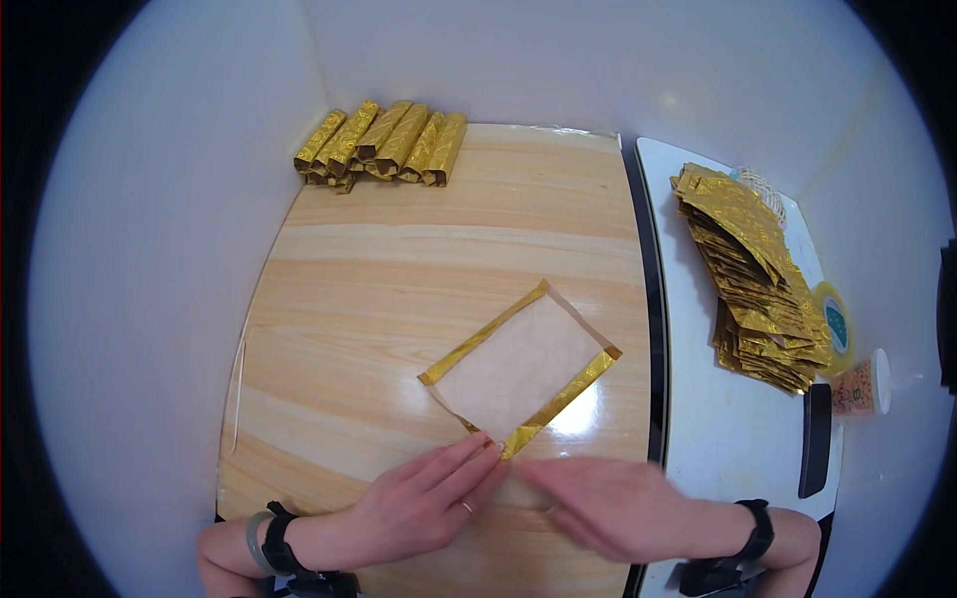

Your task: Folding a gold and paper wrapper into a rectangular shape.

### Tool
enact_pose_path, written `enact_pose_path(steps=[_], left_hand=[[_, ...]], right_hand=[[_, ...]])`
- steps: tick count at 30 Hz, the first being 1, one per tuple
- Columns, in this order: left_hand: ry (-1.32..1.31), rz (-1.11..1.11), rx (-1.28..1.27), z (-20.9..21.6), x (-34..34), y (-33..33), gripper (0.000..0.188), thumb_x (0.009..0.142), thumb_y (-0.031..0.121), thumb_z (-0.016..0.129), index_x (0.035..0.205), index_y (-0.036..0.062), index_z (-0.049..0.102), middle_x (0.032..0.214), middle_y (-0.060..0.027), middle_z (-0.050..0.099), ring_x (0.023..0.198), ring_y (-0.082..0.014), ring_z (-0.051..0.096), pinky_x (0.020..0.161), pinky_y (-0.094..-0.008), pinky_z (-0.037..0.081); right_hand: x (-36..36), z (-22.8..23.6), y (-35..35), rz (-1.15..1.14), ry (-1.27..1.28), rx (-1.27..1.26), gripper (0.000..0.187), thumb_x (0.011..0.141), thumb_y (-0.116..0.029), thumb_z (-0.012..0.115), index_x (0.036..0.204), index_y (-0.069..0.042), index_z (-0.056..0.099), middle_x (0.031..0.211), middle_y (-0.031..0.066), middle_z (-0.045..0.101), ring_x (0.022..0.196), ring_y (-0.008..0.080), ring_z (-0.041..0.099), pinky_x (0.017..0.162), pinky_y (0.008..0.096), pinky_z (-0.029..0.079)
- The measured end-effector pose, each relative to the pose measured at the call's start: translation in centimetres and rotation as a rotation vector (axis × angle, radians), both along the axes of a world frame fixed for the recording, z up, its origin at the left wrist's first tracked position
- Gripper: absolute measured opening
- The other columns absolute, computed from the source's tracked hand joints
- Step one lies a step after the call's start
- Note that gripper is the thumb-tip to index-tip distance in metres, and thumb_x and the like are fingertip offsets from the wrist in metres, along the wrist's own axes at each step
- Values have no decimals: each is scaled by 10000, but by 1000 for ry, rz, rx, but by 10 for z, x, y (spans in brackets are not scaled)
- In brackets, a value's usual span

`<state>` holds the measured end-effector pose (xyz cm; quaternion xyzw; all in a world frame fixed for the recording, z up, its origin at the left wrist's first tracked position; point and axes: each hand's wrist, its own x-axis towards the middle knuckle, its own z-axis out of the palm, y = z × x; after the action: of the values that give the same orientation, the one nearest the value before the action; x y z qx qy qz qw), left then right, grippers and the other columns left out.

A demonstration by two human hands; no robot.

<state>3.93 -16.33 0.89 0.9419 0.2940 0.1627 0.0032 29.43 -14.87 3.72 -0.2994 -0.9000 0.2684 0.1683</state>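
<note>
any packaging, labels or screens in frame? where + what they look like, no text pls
Small cup: right edge of the white side table, lying on its side, patterned orange-pink label, white lid.
Tape roll: behind the stack of gold sheets, yellow ring with a teal label inside.
Dark flat device: white table beside the cup, black slim rectangle; cannot tell if it has a screen.
No signs.

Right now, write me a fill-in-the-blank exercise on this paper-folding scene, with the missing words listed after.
1. The sheet on the wooden table has ____ foil folded along two opposite edges.
2. The left hand touches the sheet's ____ corner.
3. The folded rolls lie at the table's far ____ corner.
4. The stack of flat sheets sits on the ____ side table.

Missing words: gold; nearest; left; white
</note>
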Motion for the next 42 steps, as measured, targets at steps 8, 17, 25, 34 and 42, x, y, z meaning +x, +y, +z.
enact_pose_path(steps=[8,17,25,34,42], left_hand=[[-10,-2,-110,-4,-11,8,391,780,85,632,1162,5,654,1245,-96,590,1174,-217,584,858,-299,549],[-28,-83,-21,2,-16,22,309,754,67,692,1062,75,718,1153,-69,649,1076,-221,643,792,-279,561],[-44,-102,-9,4,-14,25,267,731,97,675,976,-9,686,1131,-74,616,973,-201,606,812,-279,546],[-88,-111,-46,2,-14,29,255,720,73,686,967,12,703,1079,-74,639,922,-194,626,718,-266,553],[-88,-116,-60,2,-14,31,269,715,97,659,962,-6,687,1098,-71,615,947,-197,598,759,-277,546]], right_hand=[[47,-4,46,-483,-36,242,323,798,-100,716,1096,-36,609,943,123,639,849,298,619,704,368,512],[17,-11,50,-417,-47,14,222,810,-71,680,1001,-58,566,770,73,585,709,239,607,614,361,501],[20,5,60,-451,9,-397,238,830,-84,680,1046,-60,583,788,70,584,664,208,596,596,302,493],[39,-8,68,-376,51,-113,147,837,-42,682,983,-35,671,826,79,611,662,194,611,603,290,499],[26,-8,59,-444,-73,42,263,782,-70,714,1004,-35,577,818,91,570,711,230,613,618,318,511]])
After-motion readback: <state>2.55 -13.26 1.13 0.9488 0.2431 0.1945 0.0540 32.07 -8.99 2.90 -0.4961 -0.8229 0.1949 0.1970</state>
